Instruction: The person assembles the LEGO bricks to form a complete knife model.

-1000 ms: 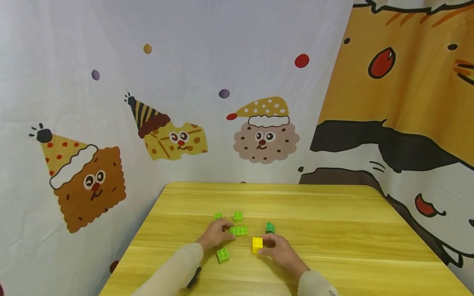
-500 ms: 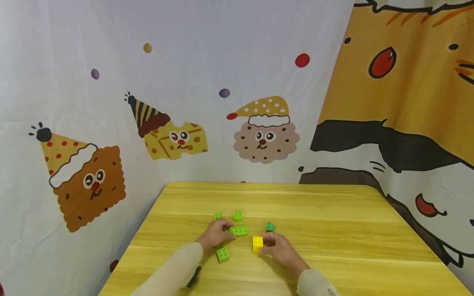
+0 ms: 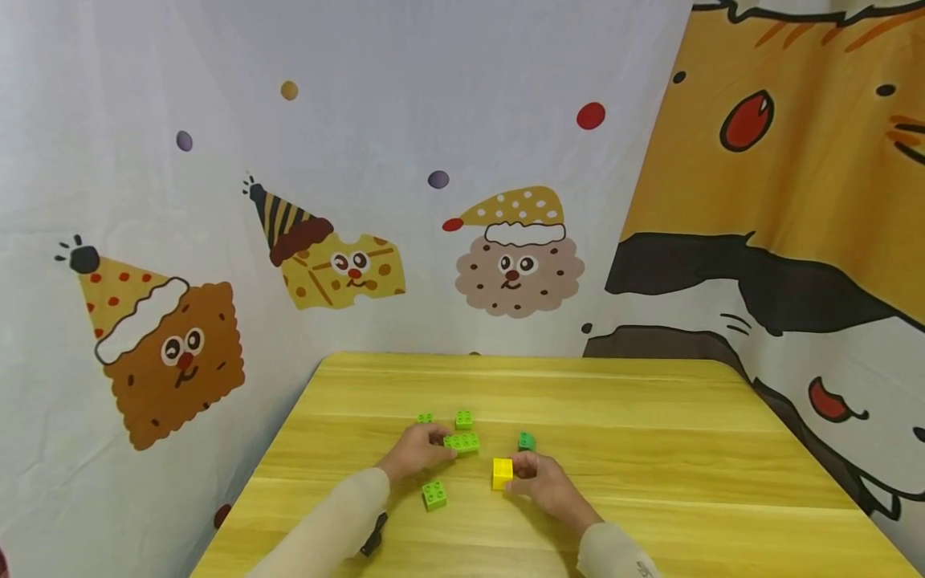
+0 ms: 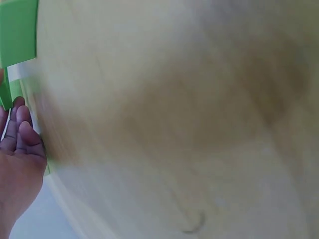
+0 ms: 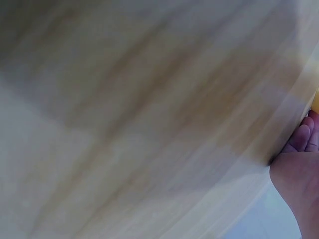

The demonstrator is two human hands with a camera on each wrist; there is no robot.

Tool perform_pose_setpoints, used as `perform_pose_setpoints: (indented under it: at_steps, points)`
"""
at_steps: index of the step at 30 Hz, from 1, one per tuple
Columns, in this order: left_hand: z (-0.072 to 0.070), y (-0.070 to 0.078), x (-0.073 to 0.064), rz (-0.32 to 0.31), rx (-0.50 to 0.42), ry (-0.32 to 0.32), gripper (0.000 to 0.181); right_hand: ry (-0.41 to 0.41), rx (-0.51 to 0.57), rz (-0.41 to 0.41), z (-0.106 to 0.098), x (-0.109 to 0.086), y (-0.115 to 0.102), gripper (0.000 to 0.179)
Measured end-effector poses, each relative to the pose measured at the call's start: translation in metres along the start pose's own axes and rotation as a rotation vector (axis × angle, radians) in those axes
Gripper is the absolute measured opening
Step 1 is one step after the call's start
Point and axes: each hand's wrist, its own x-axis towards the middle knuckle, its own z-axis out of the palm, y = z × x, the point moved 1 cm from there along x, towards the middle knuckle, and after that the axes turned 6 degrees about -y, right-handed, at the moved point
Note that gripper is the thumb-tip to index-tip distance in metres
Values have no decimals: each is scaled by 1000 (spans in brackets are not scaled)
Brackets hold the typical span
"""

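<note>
My left hand (image 3: 417, 451) pinches the left end of a long light-green building brick (image 3: 462, 443), studs up. In the left wrist view the curled fingers (image 4: 31, 134) show beside a green edge. My right hand (image 3: 543, 482) holds a yellow building brick (image 3: 502, 474) between thumb and fingers, a short way right of the green one. Only a sliver of the yellow brick (image 5: 315, 102) shows in the right wrist view. Just beyond the right fingers sits a dark-green brick with a rounded side (image 3: 527, 441).
A square light-green brick (image 3: 434, 495) lies nearer me, below the left hand. Two small light-green bricks stand farther back, the right one (image 3: 464, 419) in full sight, the left one (image 3: 425, 417) partly behind the hand. A black object (image 3: 373, 535) shows by the left sleeve on the wooden table (image 3: 650, 449).
My left hand and the long green brick have shifted slightly left and away from me. The right hand still holds the yellow brick at almost the same spot.
</note>
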Motion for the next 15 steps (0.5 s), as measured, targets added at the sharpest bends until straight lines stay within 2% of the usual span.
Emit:
perform_pose_setpoints:
  at_steps: [9,15]
  points:
    - [-2,9,0,-6,-82,2,45,3,-8,9,1,1,0,36]
    - [-4,16,1,-1,-83,16,50,9,-6,20,2,0,-2,35]
